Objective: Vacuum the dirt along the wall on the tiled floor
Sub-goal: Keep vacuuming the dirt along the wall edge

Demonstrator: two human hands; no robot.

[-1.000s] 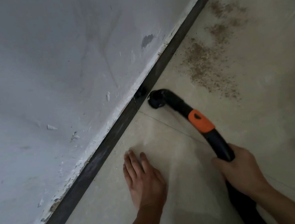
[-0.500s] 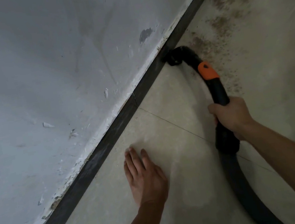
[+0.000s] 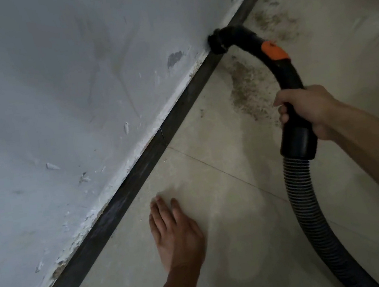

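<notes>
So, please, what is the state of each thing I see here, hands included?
Right hand, grips the vacuum tube.
Left hand, flat on the floor, fingers straight.
Nozzle, against the wall at the skirting's top edge.
Hose, curved, trailing toward the person.
Dirt, scattered on the floor, not vacuumed.
Wall, paint chipped.

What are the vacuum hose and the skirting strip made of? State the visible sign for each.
Vacuum hose: likely flexible black plastic, matte; its ribbed coils bend in a curve. Skirting strip: probably dark tile or stone, dull; a thin vertical joint splits it.
</notes>
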